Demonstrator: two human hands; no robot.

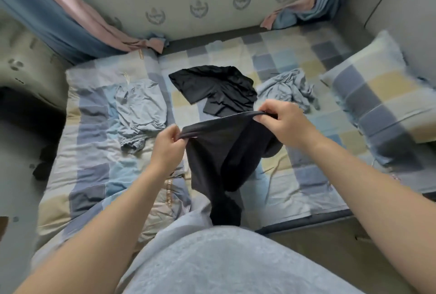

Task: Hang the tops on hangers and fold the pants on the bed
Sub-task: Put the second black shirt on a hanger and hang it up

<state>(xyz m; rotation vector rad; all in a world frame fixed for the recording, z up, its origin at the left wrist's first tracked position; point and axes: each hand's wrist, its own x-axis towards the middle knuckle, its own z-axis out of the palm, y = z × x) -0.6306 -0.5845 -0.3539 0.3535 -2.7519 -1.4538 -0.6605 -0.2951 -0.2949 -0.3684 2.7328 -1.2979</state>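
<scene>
Barely begun: left hand (pixel 168 146) and right hand (pixel 280 121) each pinch the black pants (pixel 219 159) waistband, while three garments lie unfolded on the bed (pixel 283 189).

Your single head camera looks steeply down and forward, close over the bed (pixel 271 57), headboard at twelve o'clock.

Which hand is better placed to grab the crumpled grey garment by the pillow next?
Probably the right hand: it pinches the black pants just beside that grey garment, while the left hand holds the waistband's far end.
</scene>
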